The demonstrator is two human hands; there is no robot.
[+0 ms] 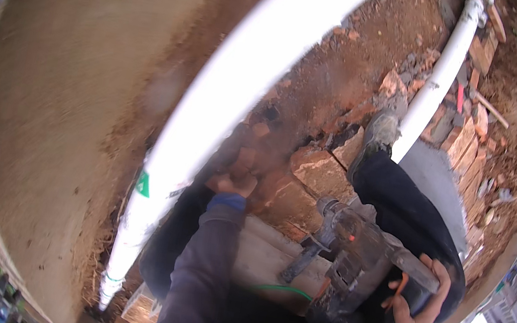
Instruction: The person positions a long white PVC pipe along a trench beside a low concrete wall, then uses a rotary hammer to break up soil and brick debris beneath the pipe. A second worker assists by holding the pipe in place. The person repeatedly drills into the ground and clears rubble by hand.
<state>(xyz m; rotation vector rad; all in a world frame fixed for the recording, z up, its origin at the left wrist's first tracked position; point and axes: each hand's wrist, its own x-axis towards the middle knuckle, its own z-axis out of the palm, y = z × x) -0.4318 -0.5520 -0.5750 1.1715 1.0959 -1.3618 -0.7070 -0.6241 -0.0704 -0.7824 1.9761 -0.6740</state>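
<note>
My right hand point(418, 315) is wrapped around the rear handle of a dusty rotary hammer point(352, 251). The tool lies across my lap, and its bit points at the broken brickwork point(314, 174). A side handle point(302, 263) sticks out from its front end. Down between the brickwork and a thick white pipe point(232, 69), my left hand point(234, 185) is closed on a reddish piece of brick point(245, 163). Dust and blur soften the edges there, and some of its fingers are hidden.
A thinner white pipe point(436, 88) runs past my shoe point(382, 130) at the upper right. Beside it lie broken bricks point(464, 143) and rubble. A green cord point(282, 289) passes under the tool. Bare soil and a tan wall-like surface point(72, 98) fill the left.
</note>
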